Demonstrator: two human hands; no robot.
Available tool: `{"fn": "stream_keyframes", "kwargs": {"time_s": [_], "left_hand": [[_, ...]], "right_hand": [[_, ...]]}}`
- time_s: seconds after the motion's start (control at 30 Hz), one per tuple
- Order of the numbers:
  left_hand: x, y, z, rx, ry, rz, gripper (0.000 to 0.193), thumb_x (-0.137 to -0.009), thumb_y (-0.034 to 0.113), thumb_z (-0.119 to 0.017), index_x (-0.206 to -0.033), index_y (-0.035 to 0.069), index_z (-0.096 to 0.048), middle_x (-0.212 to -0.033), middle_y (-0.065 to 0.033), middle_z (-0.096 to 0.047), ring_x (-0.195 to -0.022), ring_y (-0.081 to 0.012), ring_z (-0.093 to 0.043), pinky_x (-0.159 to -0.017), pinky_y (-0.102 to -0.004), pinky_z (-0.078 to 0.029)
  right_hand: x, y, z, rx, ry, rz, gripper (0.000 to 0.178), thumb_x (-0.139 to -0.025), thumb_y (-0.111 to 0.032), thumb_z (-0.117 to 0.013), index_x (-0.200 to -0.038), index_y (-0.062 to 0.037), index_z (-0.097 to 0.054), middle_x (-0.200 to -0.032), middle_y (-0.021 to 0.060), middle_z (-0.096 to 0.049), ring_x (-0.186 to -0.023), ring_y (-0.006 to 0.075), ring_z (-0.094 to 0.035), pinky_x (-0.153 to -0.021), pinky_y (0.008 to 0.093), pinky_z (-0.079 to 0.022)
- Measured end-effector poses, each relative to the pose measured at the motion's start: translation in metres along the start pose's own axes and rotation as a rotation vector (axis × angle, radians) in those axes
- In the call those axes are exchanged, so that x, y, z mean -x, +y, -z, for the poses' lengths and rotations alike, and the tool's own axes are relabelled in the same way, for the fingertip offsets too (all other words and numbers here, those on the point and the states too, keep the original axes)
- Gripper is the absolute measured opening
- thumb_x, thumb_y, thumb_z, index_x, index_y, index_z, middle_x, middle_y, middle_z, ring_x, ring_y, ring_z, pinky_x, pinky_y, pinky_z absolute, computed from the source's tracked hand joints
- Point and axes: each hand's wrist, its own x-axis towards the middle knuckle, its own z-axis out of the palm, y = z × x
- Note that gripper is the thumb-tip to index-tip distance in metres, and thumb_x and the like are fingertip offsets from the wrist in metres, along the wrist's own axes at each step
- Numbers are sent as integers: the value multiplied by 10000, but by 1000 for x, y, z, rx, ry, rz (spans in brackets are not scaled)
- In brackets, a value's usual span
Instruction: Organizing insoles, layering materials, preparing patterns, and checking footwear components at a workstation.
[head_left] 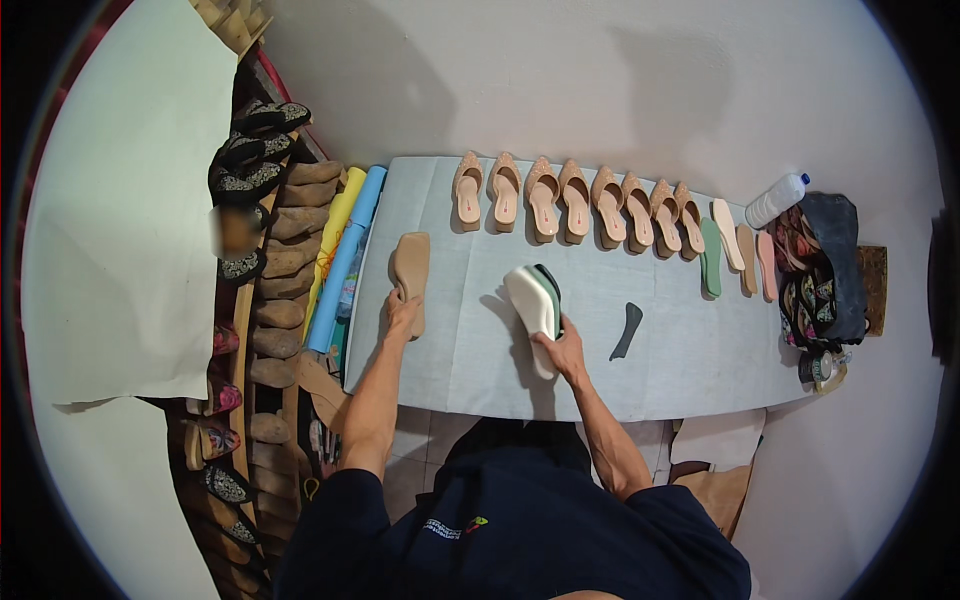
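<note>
My left hand [403, 315] is closed on the narrow end of a tan shoe sole [412, 262] at the left part of the table. The sole's broad, squared end points away from me. In my right hand [562, 352] is a small stack of shoe soles [530, 298], held tilted above the table. A white one faces up, with green and black ones behind it; the thumb lies over the white sole's near end. To the right of that hand, a dark grey sole-shaped piece [627, 332] rests on the cloth.
Several beige mules [543, 200] line the far edge of the cloth-covered table [470, 370]. Green, cream, brown and pink soles [711, 258] lie farther right, near a water bottle [776, 200] and a dark bag [835, 260]. Rolled sheets [348, 260] and a rack of wooden lasts [300, 222] stand left.
</note>
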Motion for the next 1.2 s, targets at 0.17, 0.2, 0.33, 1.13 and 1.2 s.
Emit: {"fn": "stream_keyframes", "kwargs": {"time_s": [0.17, 0.2, 0.33, 1.13, 1.2], "left_hand": [[76, 33, -39, 416, -362, 133, 596, -812, 85, -696, -1362, 61, -467, -1158, -155, -623, -1016, -321, -633, -844, -443, -552], [95, 32, -49, 477, -395, 115, 547, -839, 110, -648, -1356, 62, -477, -1159, -148, -626, -1041, -307, -629, -862, -432, -545], [133, 1, -83, 874, -604, 162, 467, -927, 223, -472, -1361, 51, -492, -1231, -124, -619, -1123, -267, -608, -958, -406, -502], [149, 56, -53, -881, -646, -927, 1298, -551, 547, -901, -1607, 211, -226, -1650, -171, -133, -1538, -394, -28, -1189, -688, -46], [136, 57, -57, -856, -654, -932, 1277, -569, 506, -896, -1609, 213, -217, -1638, -173, -166, -1533, -390, -72, -1196, -673, -79]], "right_hand": [[-6, -12, -22, -768, -395, -318, 569, -848, -355, -691, -1226, 58, -586, -1047, 136, -673, -885, 218, -677, -805, 348, -553], [-7, -18, -29, -756, -420, -290, 593, -850, -358, -686, -1252, 61, -565, -1064, 134, -666, -901, 218, -673, -816, 347, -552], [-4, -32, -41, -754, -532, -250, 770, -836, -370, -691, -1434, 21, -405, -1233, 143, -596, -1090, 230, -615, -937, 350, -511], [0, 26, 28, 722, -202, 474, 1293, -538, -488, -896, -1595, -166, -225, -1571, 155, -342, -1415, 401, -362, -1168, 601, -283], [1, 36, 33, 676, -199, 487, 1277, -543, -472, -893, -1592, -162, -236, -1567, 158, -349, -1413, 404, -364, -1169, 577, -296]]}}
